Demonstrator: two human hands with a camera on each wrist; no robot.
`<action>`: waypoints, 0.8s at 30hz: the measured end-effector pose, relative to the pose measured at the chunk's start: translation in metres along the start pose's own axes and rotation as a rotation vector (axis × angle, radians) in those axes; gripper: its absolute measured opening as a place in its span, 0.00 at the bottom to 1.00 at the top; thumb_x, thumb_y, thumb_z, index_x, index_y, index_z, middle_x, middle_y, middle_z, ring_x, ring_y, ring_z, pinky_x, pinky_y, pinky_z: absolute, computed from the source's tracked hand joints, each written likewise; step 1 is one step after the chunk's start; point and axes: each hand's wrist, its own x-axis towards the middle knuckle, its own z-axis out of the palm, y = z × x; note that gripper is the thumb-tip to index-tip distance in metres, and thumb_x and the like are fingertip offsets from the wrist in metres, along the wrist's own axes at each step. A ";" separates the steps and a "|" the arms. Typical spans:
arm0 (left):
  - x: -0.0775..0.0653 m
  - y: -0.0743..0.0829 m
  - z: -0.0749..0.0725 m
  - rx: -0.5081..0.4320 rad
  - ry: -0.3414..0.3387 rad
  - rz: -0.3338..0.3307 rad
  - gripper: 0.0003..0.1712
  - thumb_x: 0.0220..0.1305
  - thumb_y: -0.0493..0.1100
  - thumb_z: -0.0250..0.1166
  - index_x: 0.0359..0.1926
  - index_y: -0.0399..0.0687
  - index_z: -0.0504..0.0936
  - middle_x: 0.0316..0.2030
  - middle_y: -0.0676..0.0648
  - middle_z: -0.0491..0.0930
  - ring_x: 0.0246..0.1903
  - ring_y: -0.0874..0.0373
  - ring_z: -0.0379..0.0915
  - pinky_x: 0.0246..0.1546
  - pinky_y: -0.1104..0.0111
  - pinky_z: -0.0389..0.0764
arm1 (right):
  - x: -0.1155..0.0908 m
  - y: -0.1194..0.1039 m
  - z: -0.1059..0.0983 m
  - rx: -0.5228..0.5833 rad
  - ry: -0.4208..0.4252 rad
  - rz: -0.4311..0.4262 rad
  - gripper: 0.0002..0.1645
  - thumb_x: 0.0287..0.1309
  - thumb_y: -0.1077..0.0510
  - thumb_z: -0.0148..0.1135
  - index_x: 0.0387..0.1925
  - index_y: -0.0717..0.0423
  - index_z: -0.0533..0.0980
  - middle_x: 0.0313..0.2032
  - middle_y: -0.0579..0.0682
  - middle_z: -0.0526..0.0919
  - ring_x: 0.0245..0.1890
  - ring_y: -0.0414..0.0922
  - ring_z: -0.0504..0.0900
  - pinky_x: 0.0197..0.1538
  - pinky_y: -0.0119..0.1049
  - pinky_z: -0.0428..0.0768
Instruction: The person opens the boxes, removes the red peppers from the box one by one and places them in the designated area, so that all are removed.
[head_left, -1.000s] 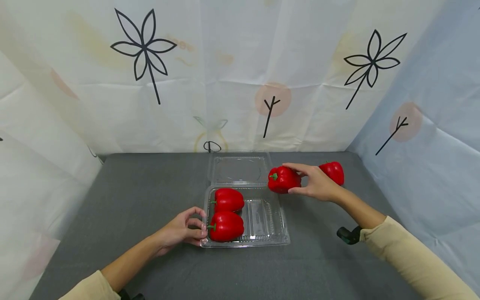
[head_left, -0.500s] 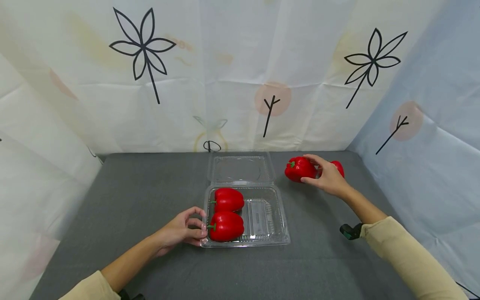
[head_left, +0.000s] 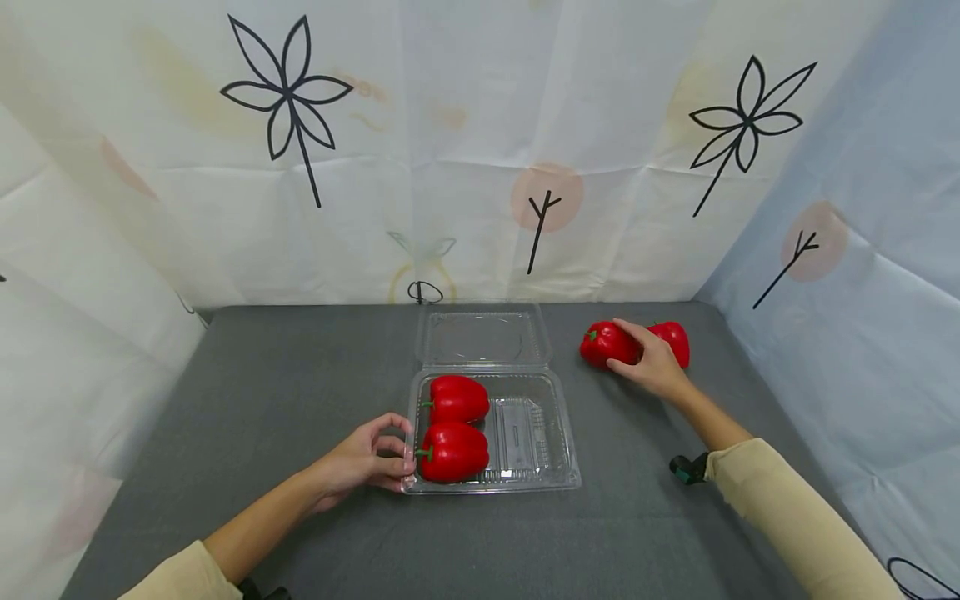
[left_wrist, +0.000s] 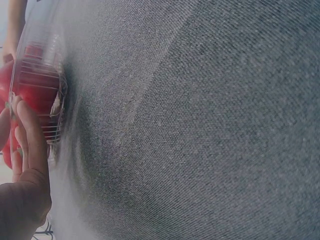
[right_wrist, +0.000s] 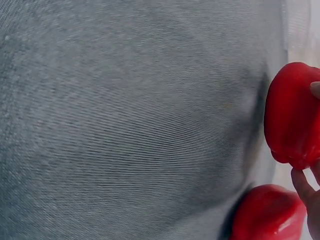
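My right hand (head_left: 651,365) holds a red bell pepper (head_left: 603,346) at the far right of the table, its green stem facing left. In the right wrist view this bell pepper (right_wrist: 290,115) has fingertips at its side and lower end; whether it touches the cloth is hard to tell. Just right of it lies another red bell pepper (head_left: 675,340), partly hidden behind the hand. My left hand (head_left: 375,454) pinches the left rim of a clear plastic clamshell container (head_left: 528,479). Two red bell peppers, one farther back (head_left: 457,400) and one nearer (head_left: 455,452), lie in its left half.
The container's clear lid (head_left: 483,337) lies folded open behind its base. A grey cloth (head_left: 300,375) covers the table. Printed white fabric (head_left: 465,167) hangs along the back and both sides. A black cable (head_left: 918,575) shows at the lower right.
From above the container's back right corner, my right hand has carried its bell pepper right and lowered it beside the other loose one. The left hand stays on the rim.
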 end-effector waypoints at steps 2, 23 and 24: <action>0.000 0.000 0.000 0.000 0.000 -0.001 0.32 0.61 0.35 0.71 0.59 0.36 0.62 0.36 0.43 0.81 0.32 0.51 0.82 0.39 0.57 0.86 | 0.000 0.002 0.003 0.004 -0.004 0.001 0.42 0.54 0.61 0.71 0.69 0.64 0.64 0.63 0.69 0.71 0.59 0.65 0.71 0.55 0.67 0.74; 0.001 0.001 0.000 -0.002 0.001 -0.002 0.30 0.61 0.35 0.70 0.58 0.37 0.63 0.35 0.44 0.81 0.32 0.51 0.83 0.38 0.57 0.86 | 0.001 0.006 -0.001 0.093 -0.072 0.061 0.43 0.57 0.61 0.68 0.71 0.61 0.61 0.64 0.69 0.69 0.57 0.66 0.72 0.56 0.65 0.74; 0.002 0.001 0.001 -0.002 0.000 -0.001 0.29 0.61 0.35 0.70 0.57 0.38 0.63 0.35 0.44 0.81 0.32 0.51 0.83 0.38 0.57 0.86 | 0.000 0.005 -0.001 0.099 -0.075 0.063 0.44 0.57 0.61 0.69 0.72 0.61 0.60 0.65 0.69 0.69 0.58 0.66 0.71 0.57 0.66 0.73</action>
